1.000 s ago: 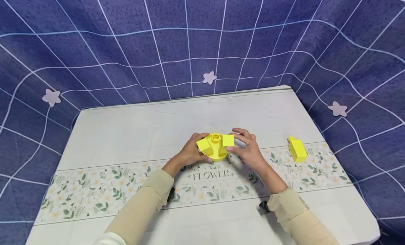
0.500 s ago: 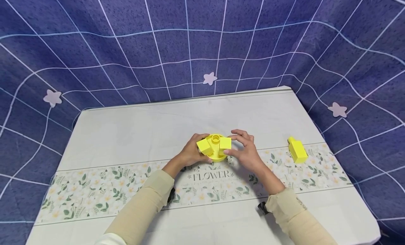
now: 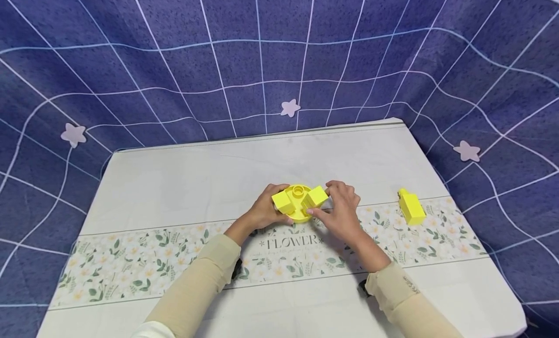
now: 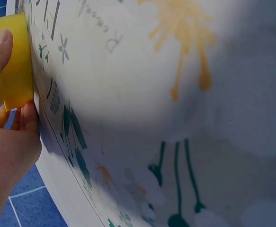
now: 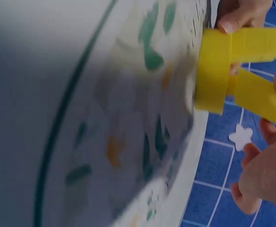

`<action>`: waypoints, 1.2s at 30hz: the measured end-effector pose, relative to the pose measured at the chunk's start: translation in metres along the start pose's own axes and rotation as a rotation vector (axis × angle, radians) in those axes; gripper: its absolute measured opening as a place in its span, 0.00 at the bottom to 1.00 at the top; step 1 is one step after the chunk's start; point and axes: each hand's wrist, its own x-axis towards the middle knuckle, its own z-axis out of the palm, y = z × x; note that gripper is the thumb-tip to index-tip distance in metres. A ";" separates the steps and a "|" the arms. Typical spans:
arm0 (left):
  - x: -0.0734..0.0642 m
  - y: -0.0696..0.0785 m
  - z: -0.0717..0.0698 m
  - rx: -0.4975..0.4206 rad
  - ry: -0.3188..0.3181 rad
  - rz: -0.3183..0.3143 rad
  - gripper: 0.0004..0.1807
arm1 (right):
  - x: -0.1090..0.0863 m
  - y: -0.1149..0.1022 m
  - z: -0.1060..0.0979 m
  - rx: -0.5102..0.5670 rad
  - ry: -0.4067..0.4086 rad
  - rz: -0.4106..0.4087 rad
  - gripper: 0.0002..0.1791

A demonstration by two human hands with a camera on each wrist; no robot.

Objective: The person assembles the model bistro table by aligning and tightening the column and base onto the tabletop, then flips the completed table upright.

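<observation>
A round yellow base (image 3: 298,217) stands on the table, with an open ring-shaped socket (image 3: 298,190) at its far side. My left hand (image 3: 263,208) grips the base from the left, thumb against its side wall (image 4: 17,71). One yellow block (image 3: 283,202) rises straight from the base beside that hand. With thumb and fingers, my right hand (image 3: 343,213) pinches a second yellow block (image 3: 316,197) at the base's right side. In the right wrist view this pinched block (image 5: 258,97) leans away from the straight one (image 5: 256,45); its narrow end meets the base.
Another yellow block (image 3: 411,208) with a narrow peg end lies on the right part of the table (image 3: 183,183). The cloth has a floral band lettered FLOWER. A blue curtain (image 3: 174,66) with a line grid and pale stars hangs behind and around the table.
The block in my right hand has turned and now leans outward to the right; half a second ago it faced squarely. My left hand and the base have stayed in place.
</observation>
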 end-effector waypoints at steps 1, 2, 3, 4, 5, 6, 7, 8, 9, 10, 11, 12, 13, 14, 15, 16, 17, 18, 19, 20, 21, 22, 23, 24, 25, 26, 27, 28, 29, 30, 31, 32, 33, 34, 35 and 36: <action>0.000 0.000 0.000 -0.004 0.000 -0.001 0.51 | 0.000 0.001 -0.003 0.000 -0.022 0.001 0.25; 0.000 0.000 0.000 -0.007 -0.001 -0.001 0.51 | 0.000 0.001 -0.006 0.007 -0.046 -0.002 0.28; 0.000 0.000 0.000 -0.011 -0.001 -0.001 0.51 | 0.001 0.002 -0.008 0.018 -0.065 -0.008 0.30; 0.000 0.001 0.000 -0.010 0.000 0.000 0.51 | 0.002 0.002 -0.011 0.034 -0.083 -0.019 0.33; 0.000 0.001 0.000 -0.013 0.001 -0.002 0.51 | 0.003 0.003 -0.013 0.048 -0.097 -0.031 0.35; 0.000 0.001 0.000 -0.014 0.002 -0.002 0.51 | 0.004 0.003 -0.015 0.056 -0.105 -0.042 0.36; 0.000 0.001 0.000 -0.013 0.003 -0.002 0.51 | 0.005 0.003 -0.016 0.061 -0.109 -0.052 0.35; 0.000 0.001 0.000 -0.012 0.002 -0.003 0.50 | 0.006 0.004 -0.017 0.065 -0.105 -0.063 0.34; 0.000 0.001 0.000 -0.010 0.001 -0.004 0.50 | 0.007 0.004 -0.018 0.070 -0.098 -0.067 0.31; 0.000 0.001 0.000 -0.008 -0.002 -0.006 0.50 | 0.007 0.004 -0.018 0.072 -0.090 -0.066 0.29; 0.000 0.000 0.000 -0.006 -0.004 -0.007 0.50 | 0.007 0.005 -0.018 0.075 -0.077 -0.062 0.26; 0.000 0.000 0.000 -0.003 -0.007 -0.007 0.50 | 0.008 0.005 -0.017 0.078 -0.064 -0.056 0.24; 0.000 0.000 0.000 0.002 -0.010 -0.008 0.50 | 0.007 0.005 -0.016 0.082 -0.052 -0.052 0.22; 0.000 0.000 0.000 0.006 -0.010 -0.008 0.50 | 0.007 0.005 -0.016 0.085 -0.043 -0.047 0.20; 0.000 0.000 0.000 0.009 -0.009 -0.006 0.50 | 0.007 0.005 -0.015 0.086 -0.035 -0.042 0.20; 0.000 0.000 0.000 0.011 -0.006 -0.004 0.51 | 0.007 0.005 -0.014 0.084 -0.030 -0.040 0.20; 0.000 0.001 0.000 0.013 -0.003 0.000 0.51 | 0.006 0.005 -0.013 0.078 -0.028 -0.038 0.20; 0.000 0.001 0.000 0.013 0.001 0.003 0.51 | 0.005 0.004 -0.012 0.072 -0.031 -0.036 0.21; 0.000 0.001 0.000 0.015 0.004 0.004 0.51 | 0.004 0.004 -0.011 0.067 -0.038 -0.033 0.22; -0.001 0.001 0.000 0.016 0.007 0.006 0.50 | 0.003 0.003 -0.010 0.062 -0.049 -0.029 0.24; 0.000 0.000 0.000 0.015 0.007 0.007 0.51 | 0.002 0.003 -0.010 0.054 -0.060 -0.025 0.25; -0.001 0.000 0.000 0.015 0.006 0.007 0.50 | 0.000 0.003 -0.010 0.046 -0.074 -0.024 0.26; -0.001 0.000 0.000 0.016 0.004 0.006 0.50 | -0.001 0.003 -0.010 0.039 -0.087 -0.024 0.27; -0.001 0.000 0.000 0.016 0.002 0.007 0.50 | -0.002 0.004 -0.010 0.038 -0.099 -0.027 0.27; -0.001 -0.001 0.000 0.019 0.000 0.007 0.50 | -0.003 0.004 -0.011 0.045 -0.110 -0.031 0.27; -0.001 -0.001 0.001 0.022 -0.001 0.008 0.50 | -0.003 0.005 -0.012 0.052 -0.120 -0.040 0.28; -0.001 -0.001 0.001 0.023 -0.001 0.009 0.50 | -0.003 0.006 -0.014 0.063 -0.130 -0.051 0.30; -0.001 -0.001 0.001 0.025 0.000 0.009 0.50 | -0.003 0.006 -0.016 0.078 -0.139 -0.062 0.31; -0.001 -0.001 0.001 0.026 0.002 0.009 0.50 | -0.002 0.007 -0.018 0.093 -0.149 -0.073 0.33; -0.001 -0.001 0.001 0.027 0.004 0.008 0.51 | -0.001 0.007 -0.020 0.111 -0.157 -0.085 0.35; -0.001 -0.001 0.001 0.028 0.005 0.006 0.51 | -0.001 0.008 -0.022 0.125 -0.166 -0.094 0.35; 0.000 -0.001 0.001 0.026 0.007 0.003 0.51 | 0.000 0.008 -0.023 0.134 -0.170 -0.101 0.34; 0.000 -0.001 0.001 0.026 0.007 0.001 0.51 | 0.001 0.008 -0.024 0.141 -0.174 -0.100 0.32; 0.000 -0.001 0.001 0.025 0.007 0.001 0.51 | 0.002 0.008 -0.023 0.148 -0.171 -0.100 0.29; 0.000 -0.001 0.001 0.024 0.007 0.001 0.50 | 0.002 0.008 -0.022 0.150 -0.168 -0.093 0.27; 0.000 0.000 0.001 0.023 0.006 0.003 0.51 | 0.002 0.007 -0.021 0.150 -0.161 -0.085 0.25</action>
